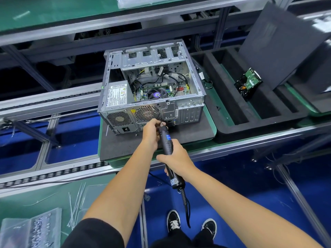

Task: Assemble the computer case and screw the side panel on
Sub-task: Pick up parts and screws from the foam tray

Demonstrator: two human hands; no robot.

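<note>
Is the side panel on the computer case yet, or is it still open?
Still open. The computer case lies on its side with the motherboard and cables exposed from above; no panel covers it.

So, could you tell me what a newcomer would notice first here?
The open grey metal computer case on a dark foam mat, mid-frame, its circuit board and cables exposed. In front of it, the right hand grips a black electric screwdriver while the left hand pinches at its tip against the case's rear.
</note>
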